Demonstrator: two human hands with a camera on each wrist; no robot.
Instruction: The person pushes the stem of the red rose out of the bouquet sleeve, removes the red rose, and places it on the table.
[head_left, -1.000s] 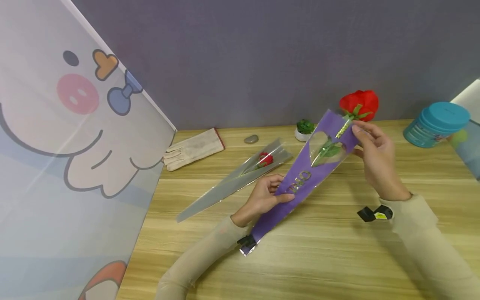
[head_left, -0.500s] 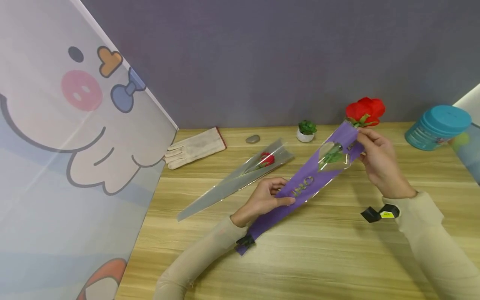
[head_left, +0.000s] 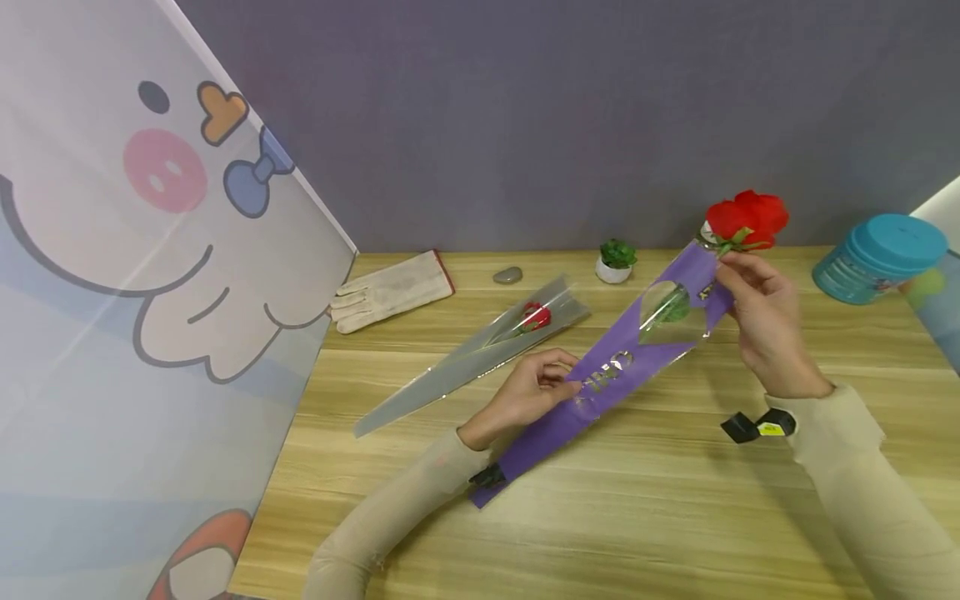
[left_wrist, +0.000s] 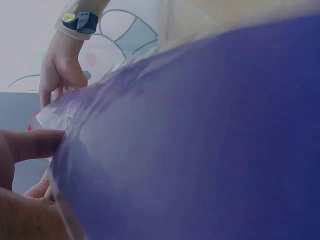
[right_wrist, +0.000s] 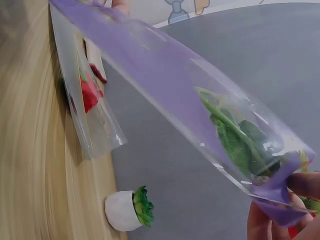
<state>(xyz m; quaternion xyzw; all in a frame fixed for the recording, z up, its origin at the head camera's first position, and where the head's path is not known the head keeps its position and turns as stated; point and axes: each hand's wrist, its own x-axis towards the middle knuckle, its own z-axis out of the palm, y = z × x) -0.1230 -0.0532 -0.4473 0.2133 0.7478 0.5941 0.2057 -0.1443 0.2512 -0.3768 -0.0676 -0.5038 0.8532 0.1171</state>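
A red artificial rose (head_left: 748, 220) stands out of the top of a purple flower sleeve (head_left: 536, 442), just past its rim. Green leaves show through the sleeve's clear window, large in the right wrist view. My left hand (head_left: 528, 392) grips the sleeve at its middle, thumb in front and fingers behind. My right hand (head_left: 768, 321) pinches the sleeve's upper edge right below the bloom. Both hands hold the sleeve slanted above the table. In the left wrist view the purple wrap (left_wrist: 200, 125) fills most of the picture and hides what lies behind.
On the wooden table (head_left: 637, 517) lies a smaller red rose in a clear grey sleeve (head_left: 435, 396). Along the back are a white glove (head_left: 393, 292), a grey stone (head_left: 507, 275), a potted succulent (head_left: 616, 262) and a teal tub (head_left: 877, 258). A grey wall rises behind.
The sleeve's upper end has swung rightward and lies flatter. My right hand and the bloom have shifted a little right. The potted succulent, partly covered before, now shows whole.
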